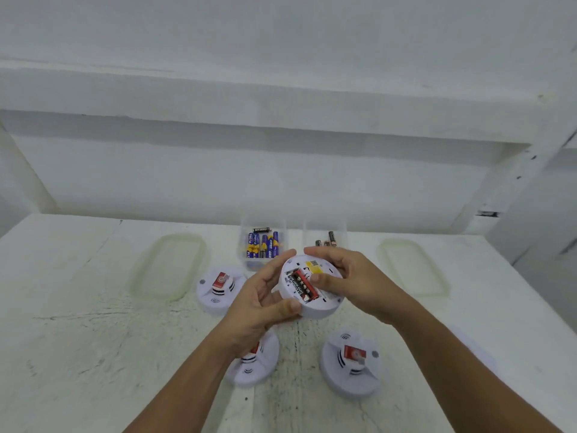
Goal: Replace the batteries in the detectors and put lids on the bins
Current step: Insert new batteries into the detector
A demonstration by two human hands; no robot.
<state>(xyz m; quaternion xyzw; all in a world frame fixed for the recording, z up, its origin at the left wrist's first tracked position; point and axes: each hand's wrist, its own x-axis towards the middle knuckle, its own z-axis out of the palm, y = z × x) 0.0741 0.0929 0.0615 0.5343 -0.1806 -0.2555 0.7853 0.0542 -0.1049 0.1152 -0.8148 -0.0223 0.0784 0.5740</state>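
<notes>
both hands point(262, 303) grip the detector point(307, 289) — (underside up).

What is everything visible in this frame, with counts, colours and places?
held detector: one, white, back up, between both hands
fitted batteries: count unclear, red and black, in its open compartment
table detectors: three, white with red part; one left of the hands, one under the left wrist, one near right
left bin: one, clear, back of table, holds blue-yellow batteries
right bin: one, clear, beside it, holds a few dark batteries
lids: two, translucent greenish, flat, left and right of the bins
table: one, white
left hand: grips the held detector
right hand: grips it, thumb by the fitted batteries
</notes>
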